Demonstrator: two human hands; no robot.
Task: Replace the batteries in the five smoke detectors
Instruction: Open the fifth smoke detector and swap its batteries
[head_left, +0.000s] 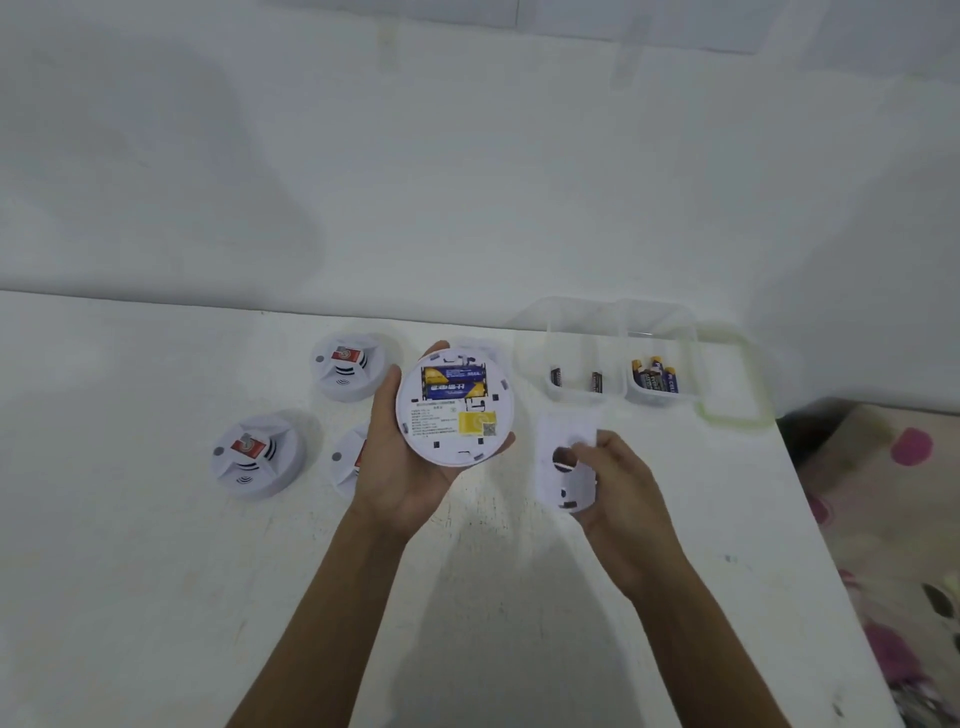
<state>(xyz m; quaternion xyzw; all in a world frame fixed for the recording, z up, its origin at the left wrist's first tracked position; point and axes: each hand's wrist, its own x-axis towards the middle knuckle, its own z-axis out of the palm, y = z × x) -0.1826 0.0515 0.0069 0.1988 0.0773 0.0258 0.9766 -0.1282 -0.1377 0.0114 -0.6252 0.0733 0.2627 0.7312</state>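
Battery swap under way on one smoke detector (456, 410): held face down and tilted toward the camera in the left hand (410, 467), fingers curled round its rim, thumb along the left edge, so the flat round back shows. Back plate (566, 462) already off and gripped in the right hand (618, 488), fingers closed on it, just to the right of the detector and above the table (156, 571). Two blue-and-yellow batteries (454, 382) lying side by side in the open bay near the top of the back; whether old or fresh, impossible to tell. Most likely next: set the plate down to free the right hand, then prise the cells out with a fingertip at one end. Three more detectors resting face up to the left, domed white plastic with slotted vents and red tags: one at the far left (257, 452), one behind (348, 366), one (349, 457) half hidden by the left hand; a fifth not clearly visible. Two clear plastic tubs by the wall, left tub (576, 364) with a few dark batteries, right tub (657, 374) with a fuller cluster. Table surface white, matte, slightly scuffed.
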